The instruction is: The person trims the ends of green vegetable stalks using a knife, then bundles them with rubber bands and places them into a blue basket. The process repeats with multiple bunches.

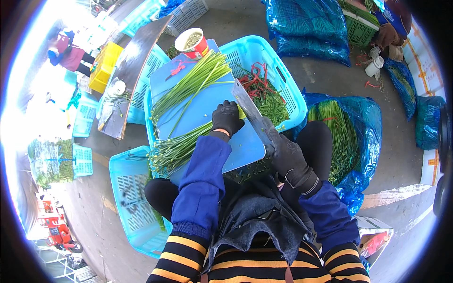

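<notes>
My left hand (228,118), in a black glove, presses on a bunch of green flower stalks with small buds (184,145) on a blue cutting board (247,141). A little of the stalks' pale ends shows just right of the glove. My right hand (292,157), gloved too, grips a wide metal cleaver (249,108), its blade over the board's right edge beside those ends. A second, larger bunch of stalks (191,83) lies at the back of the board. A paper noodle cup (194,44) stands at the board's far end, with red ties (178,68) near it.
The board rests on a turquoise basket (297,118) holding trimmings and red ties. A blue plastic bag (371,141) of stalks lies at the right, an empty-looking turquoise crate (141,233) at the lower left. A wooden plank (141,53) stands beyond; people work farther off.
</notes>
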